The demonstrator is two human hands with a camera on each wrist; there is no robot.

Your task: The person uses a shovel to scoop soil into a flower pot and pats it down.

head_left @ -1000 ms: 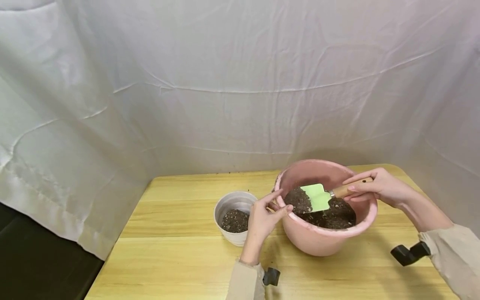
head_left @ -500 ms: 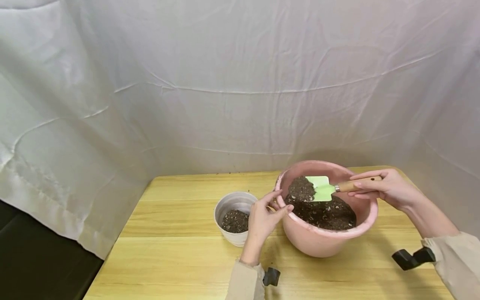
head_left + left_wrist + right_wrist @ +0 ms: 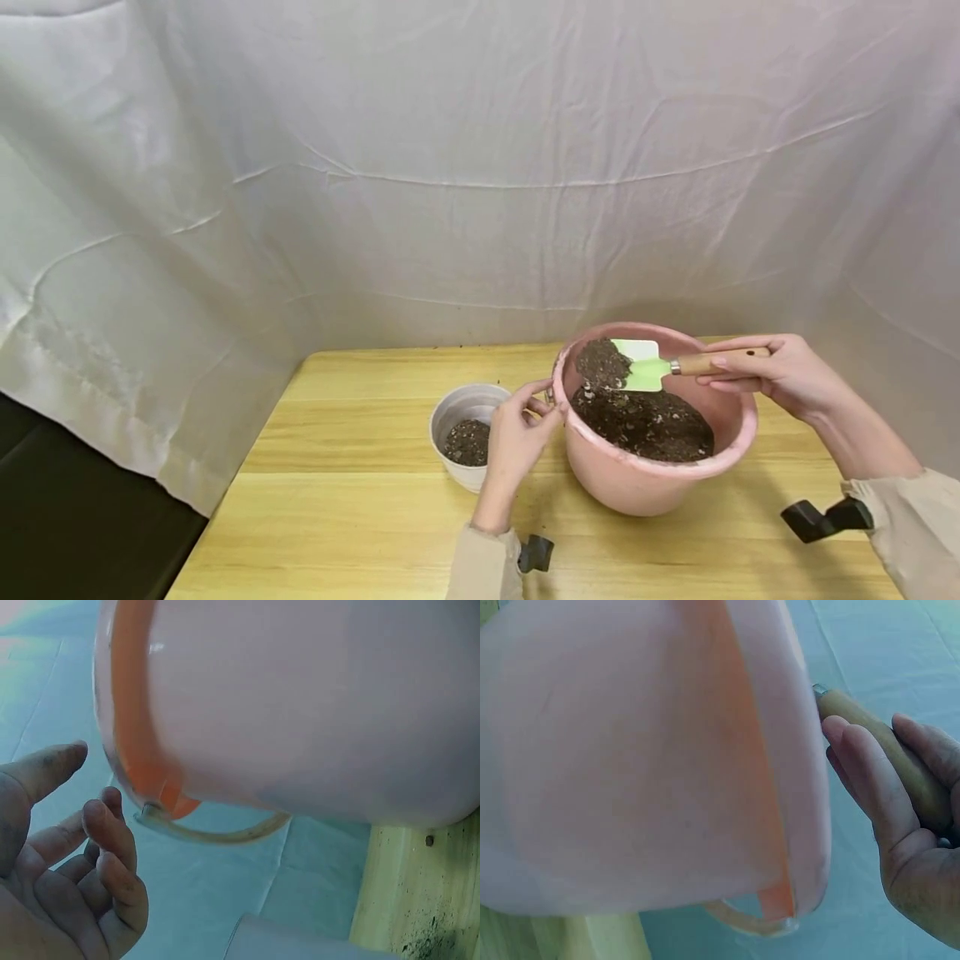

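The right hand [image 3: 780, 375] grips the wooden handle of a small green trowel [image 3: 645, 367], whose blade carries a heap of dark soil [image 3: 602, 362] and hangs above the pink basin [image 3: 660, 487], over the edge farthest from that hand. Judging by how things lie, the scooping is part done: the white pot [image 3: 457, 408], just beyond the left hand, holds only a shallow layer of soil at its bottom, while the basin holds plenty. The load on the blade has not yet reached the pot.

The left hand [image 3: 517, 437] sits between pot and basin, fingers loosely curled around nothing, fingertips at or just beside the basin's rim and its thin wire handle [image 3: 217, 832]; whether they actually touch, I cannot tell.

Both vessels stand on the wooden tabletop [image 3: 345, 500], which shows scattered soil crumbs near the basin. A white cloth backdrop [image 3: 450, 167] hangs behind. Between trowel and pot stand the basin's rim and the left hand itself; the heaped soil looks likely to spill.
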